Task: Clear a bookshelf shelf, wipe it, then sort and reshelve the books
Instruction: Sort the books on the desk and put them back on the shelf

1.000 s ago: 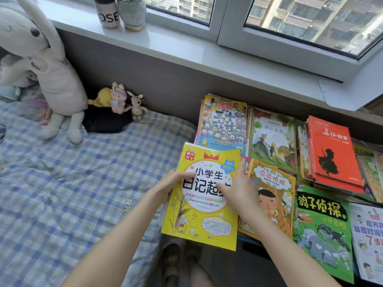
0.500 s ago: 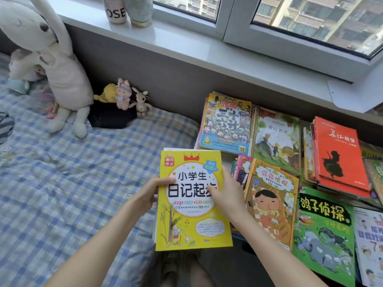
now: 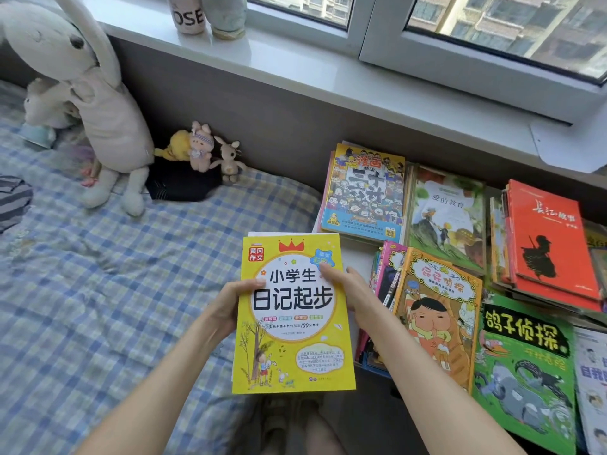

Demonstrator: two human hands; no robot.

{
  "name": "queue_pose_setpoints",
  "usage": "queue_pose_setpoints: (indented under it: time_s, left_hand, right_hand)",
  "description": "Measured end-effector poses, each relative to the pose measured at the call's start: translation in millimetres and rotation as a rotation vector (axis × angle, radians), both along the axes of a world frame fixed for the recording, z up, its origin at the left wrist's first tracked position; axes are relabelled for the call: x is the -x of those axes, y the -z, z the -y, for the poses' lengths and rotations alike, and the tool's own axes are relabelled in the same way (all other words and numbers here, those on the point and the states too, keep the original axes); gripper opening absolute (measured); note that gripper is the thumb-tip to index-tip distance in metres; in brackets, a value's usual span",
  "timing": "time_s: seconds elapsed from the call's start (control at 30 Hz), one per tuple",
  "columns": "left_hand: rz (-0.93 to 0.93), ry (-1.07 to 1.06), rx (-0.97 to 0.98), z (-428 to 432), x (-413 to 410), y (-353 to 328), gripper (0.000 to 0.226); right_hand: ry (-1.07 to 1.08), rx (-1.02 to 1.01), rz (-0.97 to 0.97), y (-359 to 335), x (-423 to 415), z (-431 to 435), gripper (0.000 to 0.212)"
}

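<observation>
A yellow book (image 3: pixel 292 330) with a red crown on its cover is held over the bed's edge, with white pages of another book showing under its top edge. My left hand (image 3: pixel 230 303) grips its left side, thumb on the cover. My right hand (image 3: pixel 354 293) holds its right side with the thumb on the cover. To the right, books lie face up in piles: a blue-and-yellow comic book (image 3: pixel 364 192), a green picture book (image 3: pixel 446 218), a red book (image 3: pixel 551 238), an orange detective book (image 3: pixel 437 310) and a green pigeon book (image 3: pixel 525 372).
A blue checked bedsheet (image 3: pixel 98 290) covers the bed at left. A large plush rabbit (image 3: pixel 98 93), small plush toys (image 3: pixel 203 149) and a dark cushion (image 3: pixel 184 182) sit against the wall. Two pots (image 3: pixel 210 11) stand on the white windowsill (image 3: pixel 328 77). My feet (image 3: pixel 289 425) show below.
Both hands have carried the yellow book leftward, away from the piles and towards the bed, and turned it nearly straight. The camera view has shifted a little.
</observation>
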State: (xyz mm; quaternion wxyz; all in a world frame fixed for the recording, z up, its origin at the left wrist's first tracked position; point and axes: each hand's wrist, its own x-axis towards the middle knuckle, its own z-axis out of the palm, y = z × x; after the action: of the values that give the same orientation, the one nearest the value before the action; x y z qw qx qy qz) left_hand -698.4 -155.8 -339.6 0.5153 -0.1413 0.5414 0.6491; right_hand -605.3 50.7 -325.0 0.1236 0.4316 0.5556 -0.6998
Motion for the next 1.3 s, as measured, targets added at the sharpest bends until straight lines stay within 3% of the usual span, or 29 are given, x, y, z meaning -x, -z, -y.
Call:
queue_pose_setpoints:
  time_s: [0.07, 0.17, 0.23, 0.33, 0.5, 0.67, 0.83, 0.97, 1.1, 1.23, 1.3]
  left_hand:
    - [-0.026, -0.030, -0.015, 1.7, -5.4, 0.6, 0.049]
    - [-0.079, -0.062, -0.034, 10.0, -13.4, 7.8, 0.084]
    - [-0.098, -0.074, -0.050, 13.5, -16.8, 9.3, 0.090]
    - [-0.137, -0.068, -0.089, 12.2, -19.7, 1.8, 0.079]
    - [-0.289, -0.015, -0.201, 7.2, -12.5, -26.3, 0.065]
    - [-0.611, 0.147, -0.168, -0.8, 12.6, -64.1, 0.091]
    - [-0.708, 0.216, -0.132, -12.4, -3.8, -69.4, 0.096]
    - [-0.853, 0.330, -0.016, -14.2, -9.4, -56.8, 0.113]
    - [-0.925, 0.482, 0.087, -14.5, -0.3, -40.6, 0.133]
    - [-0.964, 0.607, 0.159, -17.7, 9.0, -33.6, 0.136]
    - [-0.976, 0.568, 0.148, -18.7, 7.2, -31.4, 0.134]
  right_hand:
    - [0.013, 0.029, -0.050, 6.7, -4.1, -3.9, 0.131]
    - [-0.017, 0.084, -0.146, 8.4, -8.0, -1.2, 0.091]
    - [-0.050, 0.110, -0.209, 10.9, -8.0, -2.7, 0.073]
    - [-0.022, 0.124, -0.243, 3.4, -3.4, -4.4, 0.086]
    - [-0.069, -0.038, -0.401, -43.8, 3.4, -6.6, 0.082]
    - [-0.221, -0.201, -0.578, -103.5, -1.8, -31.3, 0.088]
    - [-0.249, -0.317, -0.526, -102.7, -32.5, -33.4, 0.116]
    - [-0.321, -0.335, -0.418, -89.8, -44.8, -39.3, 0.131]
    - [-0.453, -0.389, -0.281, -68.2, -45.4, -50.1, 0.128]
    - [-0.499, -0.340, -0.217, -54.4, -41.3, -55.7, 0.097]
    - [-0.482, -0.323, -0.207, -51.0, -38.2, -59.5, 0.093]
